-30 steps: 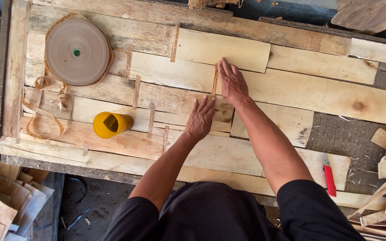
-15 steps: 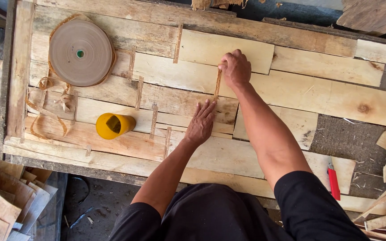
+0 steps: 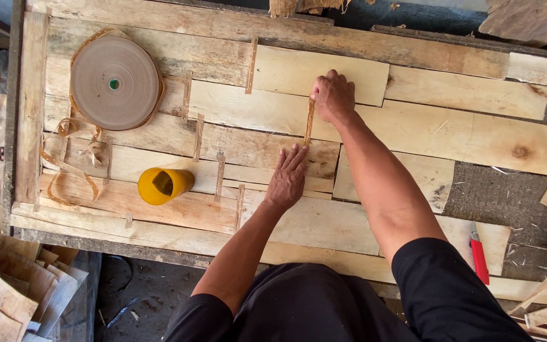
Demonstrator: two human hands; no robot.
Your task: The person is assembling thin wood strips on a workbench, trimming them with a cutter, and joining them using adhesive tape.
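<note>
Right hand (image 3: 333, 96) clenched, pressing the far end of a tape strip (image 3: 309, 123) laid across a seam between veneer sheets (image 3: 267, 109); left hand (image 3: 288, 178) released, flat just near of it. Bare wood open right; tape roll (image 3: 115, 82) and yellow cup (image 3: 163, 185) left on the rough worktop (image 3: 159, 25).

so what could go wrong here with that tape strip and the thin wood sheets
The tape strip is stretched between the right hand and the left hand; uneven pressing could leave it crooked or wrinkled. The thin wood sheets lie loose and overlapping, so they may shift apart. Rough edges could give the fingertips splinters.
</note>
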